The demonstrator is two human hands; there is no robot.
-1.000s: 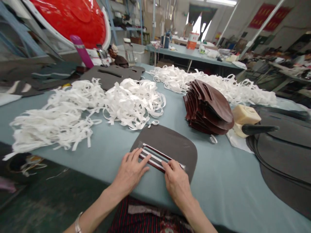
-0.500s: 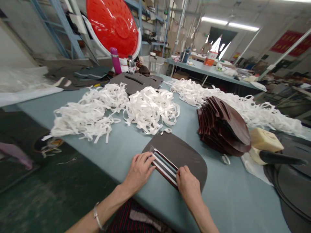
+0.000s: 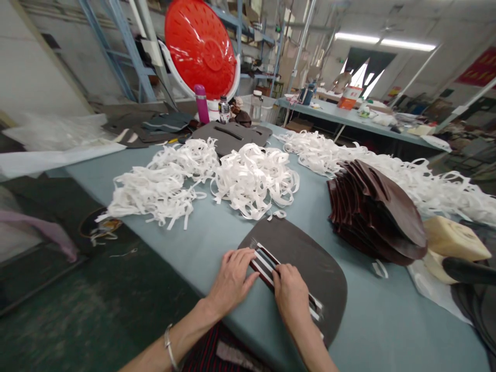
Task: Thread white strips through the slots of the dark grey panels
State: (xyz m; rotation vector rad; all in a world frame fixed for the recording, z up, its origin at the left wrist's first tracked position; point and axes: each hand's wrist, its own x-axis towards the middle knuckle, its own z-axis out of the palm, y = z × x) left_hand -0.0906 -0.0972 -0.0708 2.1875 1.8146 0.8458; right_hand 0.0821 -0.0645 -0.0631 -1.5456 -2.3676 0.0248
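A dark brown rounded leather piece (image 3: 310, 258) lies flat on the grey-blue table (image 3: 217, 232) near its front edge. A slot in it is edged with white tape strips (image 3: 267, 262). My left hand (image 3: 232, 279) lies flat with fingers stretched out, pressing on the left end of the strips. My right hand (image 3: 290, 294) rests on the strips just to the right, fingers curled down and pressing; nothing shows held in it.
Heaps of loose white tape strips (image 3: 201, 175) cover the table's middle and far right. A fanned stack of reddish-brown leather pieces (image 3: 380, 212) stands to the right, with a cream block (image 3: 453, 240) beyond. A red round basket (image 3: 201, 44) and a pink bottle (image 3: 201, 103) stand at the back.
My right hand has slid left along the strips toward my left hand. The camera has turned left and lifted, so the table sits further right in view.
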